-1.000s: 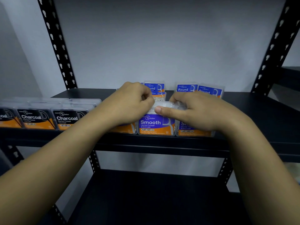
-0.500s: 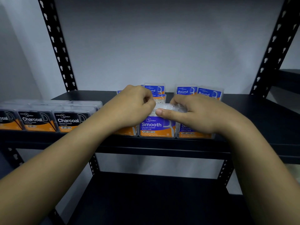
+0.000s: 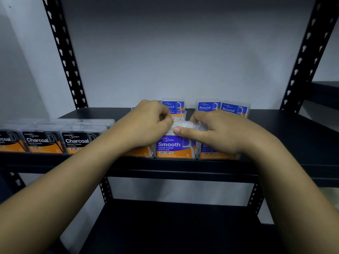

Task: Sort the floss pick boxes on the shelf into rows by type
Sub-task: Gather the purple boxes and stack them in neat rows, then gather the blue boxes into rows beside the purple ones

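While both hands stay almost where they were a second ago, the left hand (image 3: 148, 123) clenched and the right hand (image 3: 216, 132) grasping the top of the Smooth box (image 3: 175, 146) at the front edge of the shelf (image 3: 293, 143), the Smooth row seems only being aligned.

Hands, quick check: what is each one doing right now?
Left hand: fingers curled shut at the top of the Smooth box; actual grip hidden.
Right hand: closed on that box's clear top, thumb across the front.
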